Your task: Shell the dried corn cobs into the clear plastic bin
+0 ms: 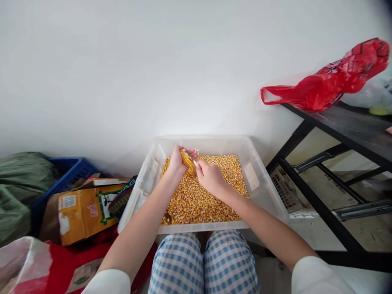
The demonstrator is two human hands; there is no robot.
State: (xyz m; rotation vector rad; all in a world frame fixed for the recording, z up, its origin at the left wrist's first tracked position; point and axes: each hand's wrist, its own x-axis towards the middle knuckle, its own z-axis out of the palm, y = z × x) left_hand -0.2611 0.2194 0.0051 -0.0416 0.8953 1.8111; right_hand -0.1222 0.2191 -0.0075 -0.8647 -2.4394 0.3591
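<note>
The tub [211, 227] held a bed of kernels [196, 204]. Above them, the left hand [177, 162] wrapped around a cob [187, 161]; the right hand [210, 175] was folded, thumb at the cob's near end, any grip hidden. A firm left hold and short thumb pushes, kept low, seemed best.

White wall [183, 73] ahead | black-framed table [352, 126] at right | pale floor [315, 234] beneath | soft light

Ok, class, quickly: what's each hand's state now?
Left hand: holding a yellow, elongated corn cob.
Right hand: curled at the cob; grip cannot be told.
</note>
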